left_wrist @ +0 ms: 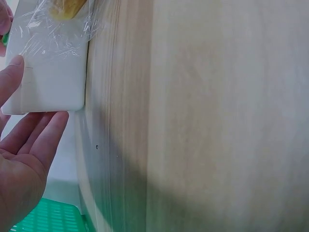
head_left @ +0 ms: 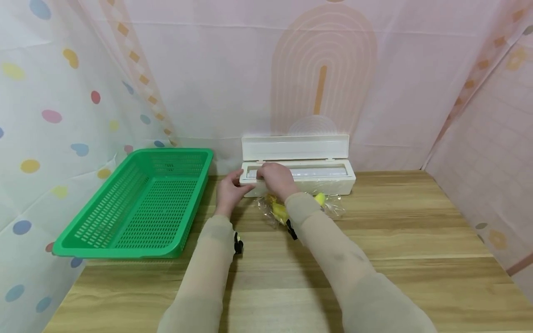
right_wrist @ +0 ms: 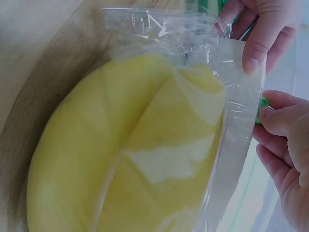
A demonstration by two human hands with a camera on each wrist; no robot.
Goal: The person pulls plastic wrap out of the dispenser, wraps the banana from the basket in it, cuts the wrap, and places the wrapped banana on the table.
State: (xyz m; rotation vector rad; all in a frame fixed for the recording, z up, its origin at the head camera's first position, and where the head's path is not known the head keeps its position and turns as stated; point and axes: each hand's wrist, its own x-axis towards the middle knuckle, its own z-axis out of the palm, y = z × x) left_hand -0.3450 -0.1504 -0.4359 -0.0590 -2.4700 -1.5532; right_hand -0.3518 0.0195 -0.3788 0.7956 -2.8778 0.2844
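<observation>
A white cling film dispenser (head_left: 333,186) stands against the back cloth, its lid (head_left: 295,149) raised and a film roll (head_left: 318,172) inside. My left hand (head_left: 228,192) holds the dispenser's left end, thumb on the front and fingers at the end face (left_wrist: 29,150). At the front edge near that end, my right hand (head_left: 278,179) pinches a small green slider (right_wrist: 262,109) between thumb and finger. Just in front of the box lie yellow bananas (right_wrist: 96,154) under clear film (right_wrist: 159,29), which reaches up onto the front of the dispenser. My right wrist partly covers them in the head view.
A green plastic basket (head_left: 187,222) stands on the left of the wooden table (head_left: 416,259). Patterned cloth (head_left: 208,83) hangs behind and along both sides.
</observation>
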